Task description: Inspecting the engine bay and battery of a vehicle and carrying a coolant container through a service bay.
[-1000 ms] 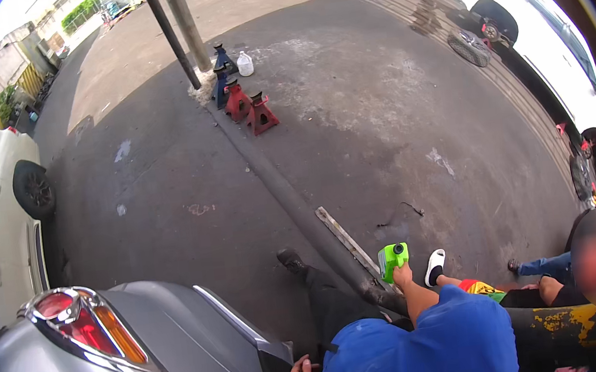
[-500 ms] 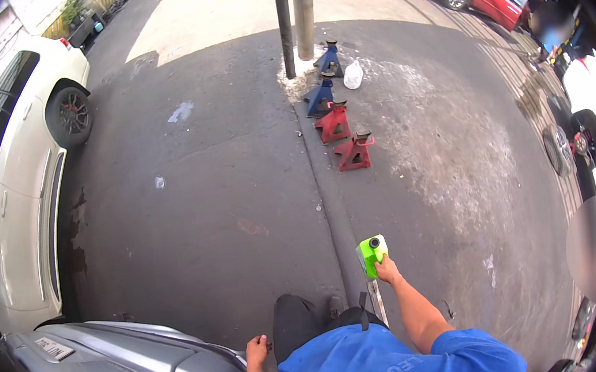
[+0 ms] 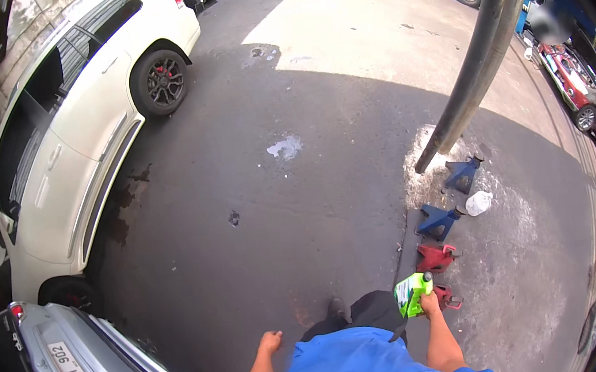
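My right hand (image 3: 430, 305) is closed around the handle of a bright green plastic jug (image 3: 407, 295) with a dark cap and a pale label. It hangs upright beside my right leg, overlapping one red jack stand (image 3: 446, 297) in the view without clearly touching it. Just beyond stands another red jack stand (image 3: 435, 258). My left hand (image 3: 271, 341) hangs at my other side, fingers loosely curled and nothing visible in them. My trousers are dark, and one shoe (image 3: 337, 309) shows ahead of me.
Two blue jack stands (image 3: 439, 222) and a white plastic bundle (image 3: 478, 202) lie near a thick metal pole (image 3: 479, 70). A white SUV (image 3: 86, 129) and a silver car (image 3: 111, 354) stand at left. A red car (image 3: 572, 85) sits far right, near a blurred person.
I have stepped forward and turned left, so the jack stands and pole now lie nearer and to the right. The green jug stays in my right hand.
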`<state>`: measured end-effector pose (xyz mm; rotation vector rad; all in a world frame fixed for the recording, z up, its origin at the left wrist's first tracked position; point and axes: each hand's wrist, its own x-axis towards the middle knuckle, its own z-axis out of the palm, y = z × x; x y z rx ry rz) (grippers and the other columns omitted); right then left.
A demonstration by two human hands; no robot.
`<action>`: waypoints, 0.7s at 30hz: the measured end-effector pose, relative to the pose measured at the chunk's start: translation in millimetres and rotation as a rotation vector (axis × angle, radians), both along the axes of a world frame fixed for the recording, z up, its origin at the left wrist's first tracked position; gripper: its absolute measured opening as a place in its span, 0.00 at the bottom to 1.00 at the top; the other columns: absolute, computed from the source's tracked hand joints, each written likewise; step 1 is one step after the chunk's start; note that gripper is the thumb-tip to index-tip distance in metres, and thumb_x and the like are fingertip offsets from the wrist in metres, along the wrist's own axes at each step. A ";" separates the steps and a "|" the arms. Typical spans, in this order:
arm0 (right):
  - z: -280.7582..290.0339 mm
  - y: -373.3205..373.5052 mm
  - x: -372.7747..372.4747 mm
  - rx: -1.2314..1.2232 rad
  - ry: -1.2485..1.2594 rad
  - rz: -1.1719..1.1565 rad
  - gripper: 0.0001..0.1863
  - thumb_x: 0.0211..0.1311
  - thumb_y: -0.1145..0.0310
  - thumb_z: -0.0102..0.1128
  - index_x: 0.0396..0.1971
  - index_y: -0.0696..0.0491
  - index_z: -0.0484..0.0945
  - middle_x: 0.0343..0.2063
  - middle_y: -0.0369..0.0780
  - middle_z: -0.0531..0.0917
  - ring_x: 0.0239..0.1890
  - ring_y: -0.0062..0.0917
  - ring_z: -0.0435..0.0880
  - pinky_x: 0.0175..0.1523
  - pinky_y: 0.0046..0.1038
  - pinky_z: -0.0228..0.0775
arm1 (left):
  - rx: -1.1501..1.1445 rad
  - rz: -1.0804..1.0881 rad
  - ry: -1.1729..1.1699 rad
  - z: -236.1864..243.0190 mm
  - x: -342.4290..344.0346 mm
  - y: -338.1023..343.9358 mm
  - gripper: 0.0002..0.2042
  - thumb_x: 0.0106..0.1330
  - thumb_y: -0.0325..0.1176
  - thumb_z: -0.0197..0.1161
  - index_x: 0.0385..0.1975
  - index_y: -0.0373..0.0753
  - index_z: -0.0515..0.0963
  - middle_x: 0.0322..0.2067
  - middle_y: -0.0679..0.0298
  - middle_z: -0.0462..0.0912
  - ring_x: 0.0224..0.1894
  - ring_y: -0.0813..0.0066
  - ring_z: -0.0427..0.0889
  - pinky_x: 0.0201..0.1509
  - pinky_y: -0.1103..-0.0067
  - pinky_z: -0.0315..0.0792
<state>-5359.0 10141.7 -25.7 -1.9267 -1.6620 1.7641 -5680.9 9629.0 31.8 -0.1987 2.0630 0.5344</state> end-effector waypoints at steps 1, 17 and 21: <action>8.1 27.3 -27.4 -0.056 0.024 -0.033 0.20 0.61 0.71 0.53 0.53 0.61 0.73 0.33 0.47 0.85 0.28 0.35 0.85 0.32 0.42 0.80 | 0.077 0.038 0.116 0.7 -52.1 57.3 0.20 0.74 0.45 0.57 0.51 0.32 0.81 0.38 0.55 0.89 0.40 0.66 0.89 0.46 0.71 0.80; 18.1 706.8 -546.2 -0.238 -0.191 0.136 0.34 0.61 0.55 0.68 0.63 0.57 0.70 0.52 0.47 0.81 0.52 0.45 0.82 0.46 0.57 0.82 | 0.246 -0.142 -0.111 28.0 -554.6 768.7 0.21 0.74 0.44 0.58 0.48 0.29 0.83 0.26 0.52 0.87 0.26 0.68 0.87 0.34 0.73 0.80; 56.1 891.8 -692.8 0.224 -0.150 0.284 0.30 0.56 0.57 0.69 0.56 0.58 0.77 0.49 0.52 0.84 0.53 0.44 0.84 0.56 0.41 0.76 | 0.324 -0.236 -0.024 -6.8 -673.1 946.9 0.20 0.73 0.43 0.60 0.47 0.28 0.83 0.25 0.52 0.86 0.26 0.67 0.87 0.32 0.72 0.80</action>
